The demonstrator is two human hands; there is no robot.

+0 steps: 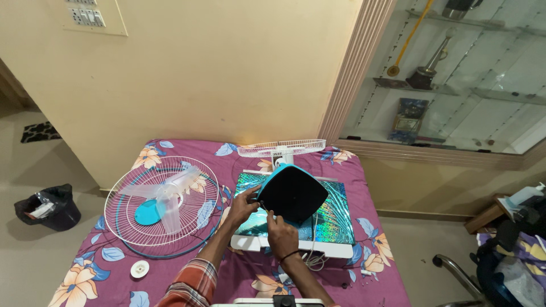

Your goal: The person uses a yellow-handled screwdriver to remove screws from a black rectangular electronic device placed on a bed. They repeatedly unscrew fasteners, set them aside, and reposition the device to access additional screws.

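Observation:
A small fan lies tipped over on a shiny holographic board, its dark square base with a blue rim facing me. The fan's white rear grille points toward the wall. My left hand grips the left edge of the base. My right hand, with a dark band on the wrist, holds a thin tool against the base's lower left edge. A white front grille with a clear fan blade and a blue cap lies to the left.
All of this sits on a table covered in a purple flowered cloth. A white round cap lies near the front left. A white cord trails from the fan. A black bag stands on the floor at left, glass shelves at right.

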